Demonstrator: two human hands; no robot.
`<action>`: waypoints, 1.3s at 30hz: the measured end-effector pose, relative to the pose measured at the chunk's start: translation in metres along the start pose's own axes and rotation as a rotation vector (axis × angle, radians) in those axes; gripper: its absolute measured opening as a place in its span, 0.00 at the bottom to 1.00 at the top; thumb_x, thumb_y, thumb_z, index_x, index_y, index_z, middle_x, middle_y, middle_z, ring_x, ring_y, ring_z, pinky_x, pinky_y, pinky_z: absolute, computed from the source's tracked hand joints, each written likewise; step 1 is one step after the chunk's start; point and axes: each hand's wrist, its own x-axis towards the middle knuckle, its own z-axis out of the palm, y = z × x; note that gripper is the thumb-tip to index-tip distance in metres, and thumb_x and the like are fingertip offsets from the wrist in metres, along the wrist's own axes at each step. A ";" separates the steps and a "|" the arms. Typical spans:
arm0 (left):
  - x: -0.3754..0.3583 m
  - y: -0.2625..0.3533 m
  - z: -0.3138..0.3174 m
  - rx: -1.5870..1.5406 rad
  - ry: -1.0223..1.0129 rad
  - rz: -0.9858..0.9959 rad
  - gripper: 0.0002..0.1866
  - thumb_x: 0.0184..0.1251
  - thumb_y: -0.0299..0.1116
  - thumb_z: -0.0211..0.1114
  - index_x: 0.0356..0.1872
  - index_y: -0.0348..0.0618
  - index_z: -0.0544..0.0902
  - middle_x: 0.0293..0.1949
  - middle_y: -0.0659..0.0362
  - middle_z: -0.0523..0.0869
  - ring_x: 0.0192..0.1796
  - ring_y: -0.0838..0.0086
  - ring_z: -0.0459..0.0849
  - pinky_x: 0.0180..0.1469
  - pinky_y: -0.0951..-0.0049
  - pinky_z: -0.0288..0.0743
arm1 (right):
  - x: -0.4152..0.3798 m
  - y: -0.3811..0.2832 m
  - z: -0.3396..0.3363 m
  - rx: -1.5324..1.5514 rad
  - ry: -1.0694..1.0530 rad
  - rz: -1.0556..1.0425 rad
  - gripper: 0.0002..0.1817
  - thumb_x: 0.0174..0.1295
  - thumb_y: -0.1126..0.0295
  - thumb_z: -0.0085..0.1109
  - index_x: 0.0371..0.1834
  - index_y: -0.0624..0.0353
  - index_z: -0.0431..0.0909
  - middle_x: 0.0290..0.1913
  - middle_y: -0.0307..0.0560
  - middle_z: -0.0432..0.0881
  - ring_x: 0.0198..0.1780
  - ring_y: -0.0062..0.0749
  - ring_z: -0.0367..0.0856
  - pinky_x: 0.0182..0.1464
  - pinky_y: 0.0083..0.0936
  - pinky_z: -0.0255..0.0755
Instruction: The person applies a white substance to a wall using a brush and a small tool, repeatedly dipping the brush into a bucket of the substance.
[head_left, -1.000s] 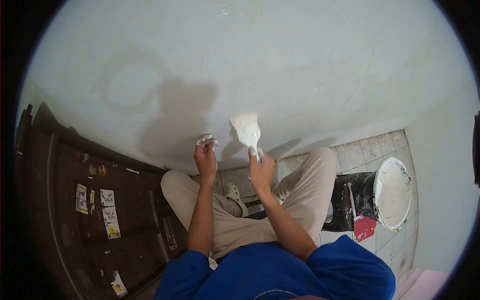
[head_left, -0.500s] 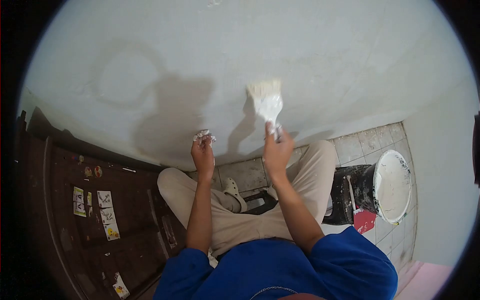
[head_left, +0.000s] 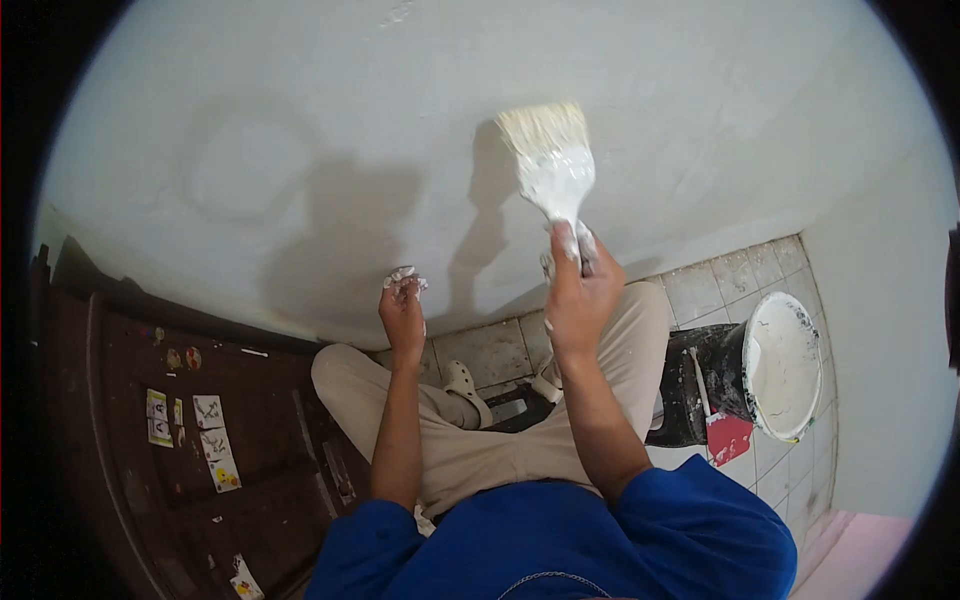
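Note:
My right hand (head_left: 578, 292) grips the handle of a wide paintbrush (head_left: 552, 163) coated in white paint, with its bristles pressed flat against the pale wall (head_left: 400, 130) above the hand. My left hand (head_left: 403, 308) is closed around a crumpled white rag (head_left: 404, 278) held against the lower part of the wall. I am seated low, with my knees in beige trousers spread towards the wall.
A black bucket (head_left: 775, 365) smeared with white paint stands on a dark stool at the right, beside a red scraper (head_left: 727, 437). A dark wooden door (head_left: 190, 440) with stickers lies at the left. Grey floor tiles (head_left: 730, 285) run along the wall's base.
My right hand has swept the brush upwards and to the right across the wall. My left hand and the rag have stayed nearly still.

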 end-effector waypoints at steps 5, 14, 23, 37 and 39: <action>0.006 -0.015 0.001 -0.125 -0.009 0.022 0.10 0.69 0.24 0.56 0.47 0.30 0.76 0.41 0.56 0.82 0.44 0.74 0.81 0.50 0.73 0.76 | -0.024 0.074 0.007 -0.151 -0.050 0.062 0.17 0.68 0.62 0.54 0.40 0.70 0.79 0.18 0.35 0.69 0.23 0.16 0.60 0.24 0.21 0.57; 0.001 -0.017 -0.006 -0.117 -0.016 0.022 0.10 0.70 0.24 0.56 0.48 0.32 0.76 0.43 0.56 0.81 0.44 0.74 0.80 0.51 0.72 0.75 | -0.060 0.108 -0.032 -0.285 -0.092 0.252 0.18 0.69 0.60 0.54 0.30 0.67 0.78 0.18 0.33 0.67 0.23 0.14 0.60 0.24 0.19 0.56; 0.003 -0.011 -0.001 -0.069 -0.027 0.045 0.10 0.70 0.25 0.55 0.49 0.32 0.75 0.44 0.56 0.81 0.45 0.73 0.80 0.53 0.72 0.74 | -0.048 0.119 0.006 -0.258 -0.070 0.186 0.16 0.67 0.64 0.55 0.41 0.70 0.79 0.20 0.45 0.73 0.24 0.20 0.65 0.28 0.24 0.63; -0.004 -0.023 0.013 0.035 -0.111 0.043 0.10 0.68 0.25 0.57 0.47 0.32 0.77 0.37 0.56 0.84 0.39 0.74 0.83 0.46 0.75 0.76 | -0.126 0.280 -0.026 -0.458 -0.159 0.805 0.20 0.61 0.58 0.59 0.19 0.63 0.79 0.12 0.39 0.73 0.14 0.24 0.70 0.21 0.27 0.63; -0.005 -0.022 0.014 0.019 -0.118 0.039 0.10 0.68 0.25 0.57 0.47 0.32 0.77 0.36 0.56 0.84 0.39 0.75 0.83 0.45 0.75 0.76 | -0.128 0.286 -0.027 -0.452 -0.114 0.829 0.20 0.60 0.58 0.60 0.19 0.64 0.79 0.13 0.39 0.73 0.14 0.23 0.70 0.21 0.27 0.63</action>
